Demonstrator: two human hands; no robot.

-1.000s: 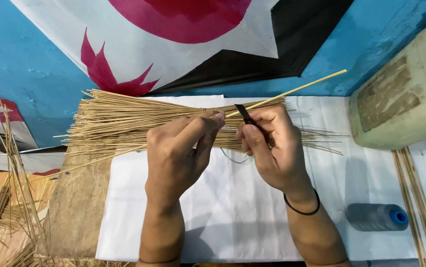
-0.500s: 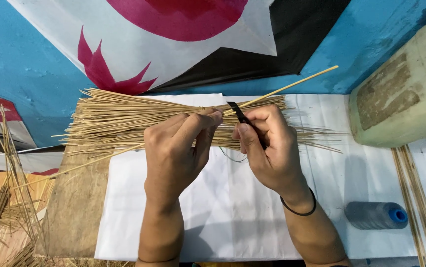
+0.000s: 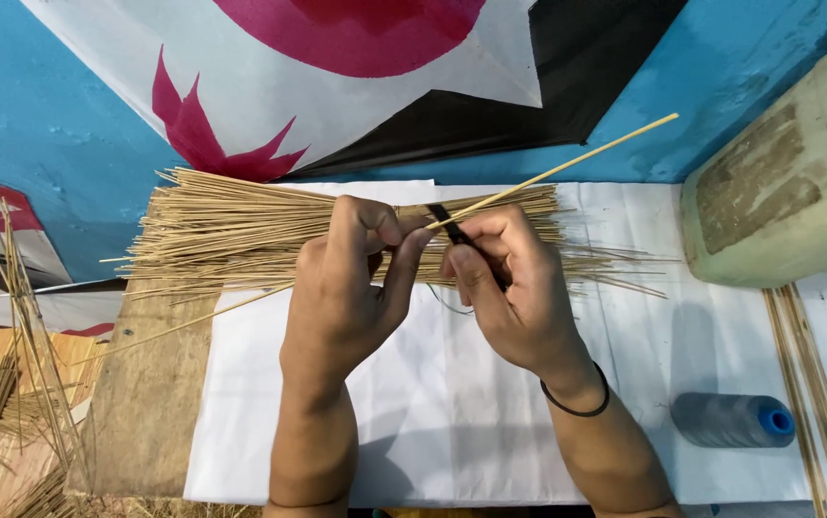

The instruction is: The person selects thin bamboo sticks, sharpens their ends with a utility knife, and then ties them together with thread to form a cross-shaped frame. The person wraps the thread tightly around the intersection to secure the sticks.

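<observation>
Holding one long thin pale bamboo stick (image 3: 567,165) at mid-length: left hand (image 3: 351,288), fingers pinched on it; stick slants up-right. Right hand (image 3: 509,288) clenched round small black blade (image 3: 452,225), tip touching stick by left thumb. Underneath: bundle of thin bamboo sticks (image 3: 231,235) on white paper sheet (image 3: 433,422). Grey thread spool w/ blue core (image 3: 735,420) at right, well apart. Black band on right wrist.

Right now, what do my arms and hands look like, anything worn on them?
Both forearms are bare, with no sleeves in view. The left hand wears nothing: no glove, ring or band shows. The right hand is also ungloved, and a thin black band circles its wrist. No watch or markings show on either arm.
</observation>
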